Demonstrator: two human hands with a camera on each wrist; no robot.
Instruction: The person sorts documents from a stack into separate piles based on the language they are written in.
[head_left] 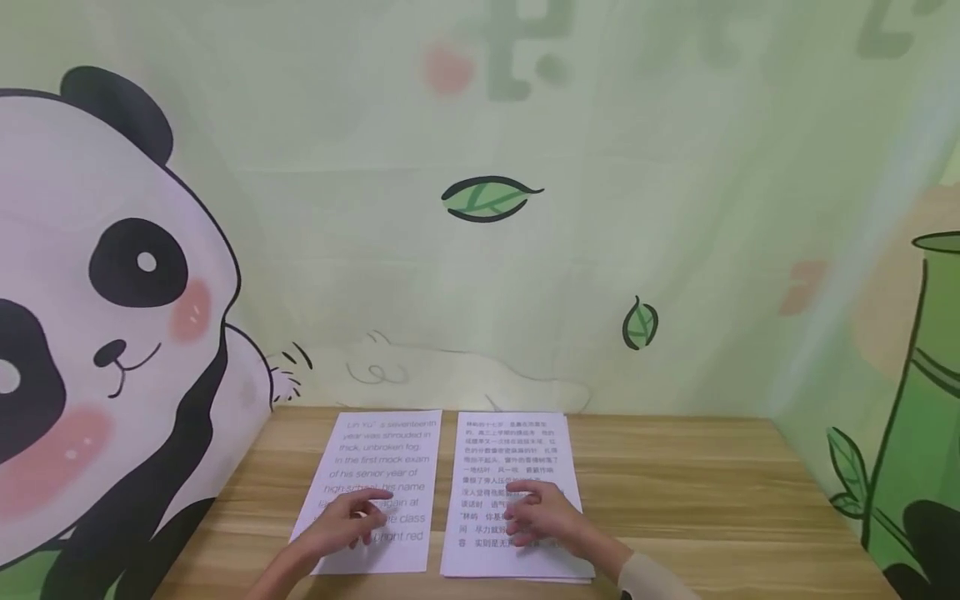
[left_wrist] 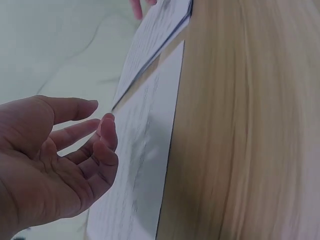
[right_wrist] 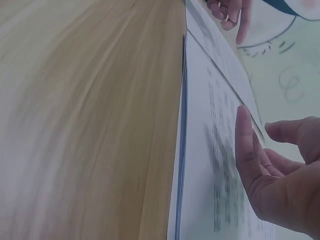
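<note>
Two lots of printed paper lie side by side on the table. On the left is a sheet with large English text [head_left: 382,467]; on the right, a small stack of sheets with Chinese text [head_left: 510,442], its layered edge showing in the right wrist view. My left hand [head_left: 345,521] hovers over the lower part of the English sheet, fingers loosely bent and holding nothing. Over the lower half of the Chinese stack is my right hand [head_left: 547,517], also with relaxed fingers and nothing in its grasp. Each hand covers some of the print beneath it.
The wooden table [head_left: 675,492] reaches back to a pale green cloth backdrop [head_left: 570,250]. A large panda [head_left: 97,292] is printed on its left side, with leaves and a green bamboo stalk [head_left: 915,433] on the right. A narrow strip of wood separates the papers.
</note>
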